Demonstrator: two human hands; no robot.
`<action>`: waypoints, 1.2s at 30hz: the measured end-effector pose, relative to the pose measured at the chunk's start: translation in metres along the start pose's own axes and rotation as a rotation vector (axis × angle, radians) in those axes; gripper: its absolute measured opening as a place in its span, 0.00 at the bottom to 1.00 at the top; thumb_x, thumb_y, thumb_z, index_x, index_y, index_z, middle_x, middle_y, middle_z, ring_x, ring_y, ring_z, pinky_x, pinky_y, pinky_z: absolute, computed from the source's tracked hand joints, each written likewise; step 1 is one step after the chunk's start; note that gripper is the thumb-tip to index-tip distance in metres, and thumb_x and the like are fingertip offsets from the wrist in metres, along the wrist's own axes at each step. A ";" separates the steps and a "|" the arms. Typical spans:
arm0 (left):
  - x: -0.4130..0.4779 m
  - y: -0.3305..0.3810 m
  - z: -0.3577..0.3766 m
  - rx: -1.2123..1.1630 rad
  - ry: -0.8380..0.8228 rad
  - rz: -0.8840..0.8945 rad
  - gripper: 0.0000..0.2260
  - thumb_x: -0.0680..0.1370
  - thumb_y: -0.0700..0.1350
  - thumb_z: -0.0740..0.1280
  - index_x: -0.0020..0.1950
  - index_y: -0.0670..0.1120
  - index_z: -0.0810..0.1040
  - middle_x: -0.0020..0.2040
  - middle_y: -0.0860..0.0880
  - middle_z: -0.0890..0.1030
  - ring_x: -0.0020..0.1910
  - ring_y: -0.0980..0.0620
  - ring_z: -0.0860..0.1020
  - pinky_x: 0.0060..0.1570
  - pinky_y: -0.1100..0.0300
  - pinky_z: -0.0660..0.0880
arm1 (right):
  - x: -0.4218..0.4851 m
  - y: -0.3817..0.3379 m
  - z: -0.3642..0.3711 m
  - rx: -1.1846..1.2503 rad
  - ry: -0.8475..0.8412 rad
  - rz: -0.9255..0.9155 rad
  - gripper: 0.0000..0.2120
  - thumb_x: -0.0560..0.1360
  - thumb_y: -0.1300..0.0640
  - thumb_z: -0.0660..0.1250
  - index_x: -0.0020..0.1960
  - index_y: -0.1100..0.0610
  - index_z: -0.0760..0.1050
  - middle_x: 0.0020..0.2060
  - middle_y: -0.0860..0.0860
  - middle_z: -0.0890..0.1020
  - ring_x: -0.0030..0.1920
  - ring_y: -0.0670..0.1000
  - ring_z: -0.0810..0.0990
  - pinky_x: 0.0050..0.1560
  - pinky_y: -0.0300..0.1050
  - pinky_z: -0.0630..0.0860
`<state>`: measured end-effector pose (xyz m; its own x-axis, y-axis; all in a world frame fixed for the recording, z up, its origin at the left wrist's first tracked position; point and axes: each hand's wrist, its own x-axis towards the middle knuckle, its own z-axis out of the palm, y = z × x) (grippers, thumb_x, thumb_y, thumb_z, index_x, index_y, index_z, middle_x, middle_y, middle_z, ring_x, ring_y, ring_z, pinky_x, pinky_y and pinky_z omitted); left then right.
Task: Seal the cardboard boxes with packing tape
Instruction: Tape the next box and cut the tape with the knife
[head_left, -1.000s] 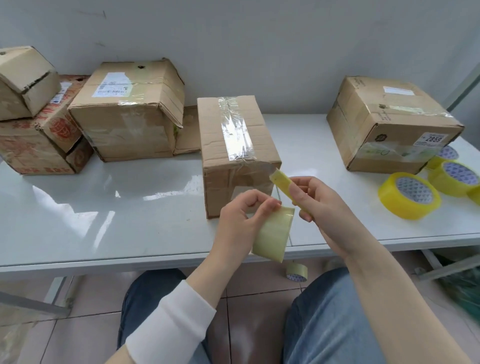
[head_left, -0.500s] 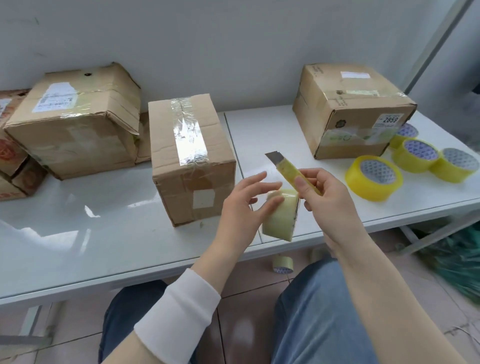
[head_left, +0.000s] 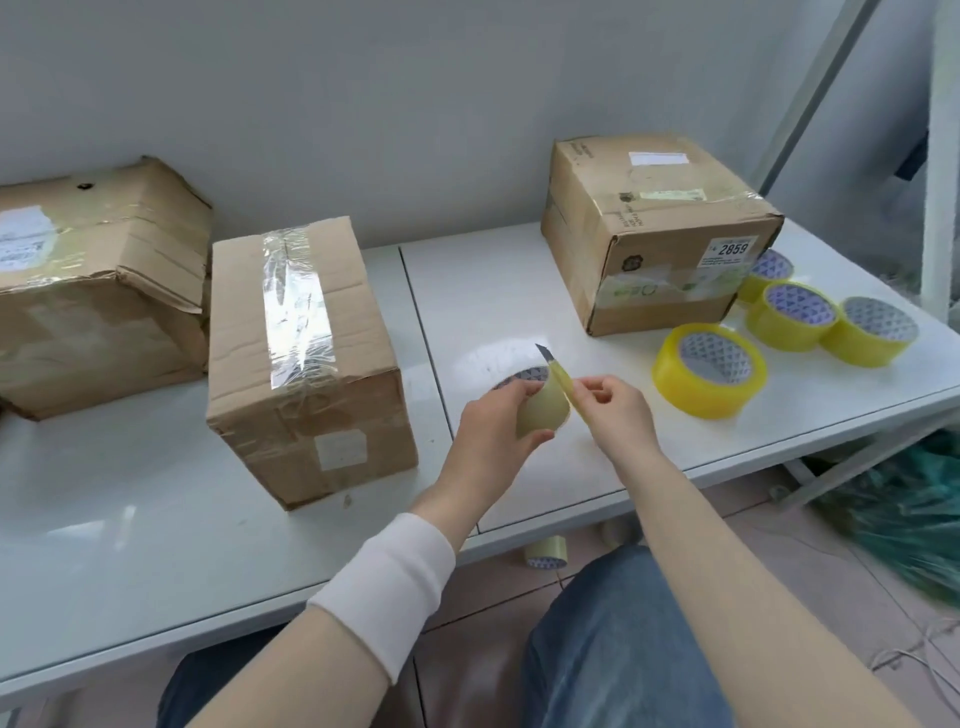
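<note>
Clear tape runs over the middle cardboard box (head_left: 358, 332). A pale tape roll (head_left: 540, 415) is held tilted nearby; four yellow rolls (head_left: 707, 401) lie beside the right box (head_left: 660, 244).

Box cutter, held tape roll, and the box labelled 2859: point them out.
box cutter (head_left: 561, 376), head view, yellow handle.
held tape roll (head_left: 543, 417), head view, outer tape surface.
box labelled 2859 (head_left: 665, 176), head view, top face.

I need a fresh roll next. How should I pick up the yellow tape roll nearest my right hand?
Come down from above: the nearest yellow roll lies flat on the table, core hole upward, its near side unobstructed. Likely best: fingers into the hole, thumb on the near outer wall.
</note>
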<state>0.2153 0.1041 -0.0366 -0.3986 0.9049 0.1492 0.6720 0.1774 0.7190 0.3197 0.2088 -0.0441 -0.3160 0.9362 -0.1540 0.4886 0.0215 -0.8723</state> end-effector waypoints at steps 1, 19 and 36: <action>0.001 0.000 0.001 0.070 -0.004 0.064 0.22 0.73 0.43 0.72 0.66 0.44 0.74 0.61 0.48 0.78 0.60 0.48 0.74 0.59 0.62 0.67 | 0.003 0.003 -0.001 -0.068 0.003 0.006 0.09 0.77 0.50 0.63 0.50 0.53 0.79 0.47 0.51 0.82 0.53 0.55 0.77 0.55 0.51 0.75; -0.090 -0.045 -0.206 0.432 0.602 0.201 0.04 0.75 0.37 0.69 0.49 0.42 0.82 0.47 0.48 0.81 0.47 0.45 0.79 0.51 0.52 0.73 | -0.102 -0.104 0.051 -0.350 0.151 -0.725 0.12 0.76 0.56 0.65 0.58 0.58 0.77 0.55 0.54 0.79 0.58 0.55 0.74 0.57 0.45 0.68; -0.093 -0.120 -0.157 -0.885 0.191 -0.633 0.18 0.80 0.59 0.56 0.58 0.47 0.73 0.56 0.52 0.77 0.54 0.53 0.76 0.56 0.57 0.72 | -0.100 -0.123 0.102 0.423 -0.205 -0.014 0.09 0.78 0.52 0.60 0.55 0.53 0.73 0.47 0.50 0.78 0.47 0.51 0.77 0.42 0.49 0.77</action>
<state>0.0736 -0.0625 -0.0305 -0.6539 0.6602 -0.3694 -0.3411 0.1786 0.9229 0.2085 0.0768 0.0315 -0.4952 0.8471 -0.1926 0.1222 -0.1516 -0.9809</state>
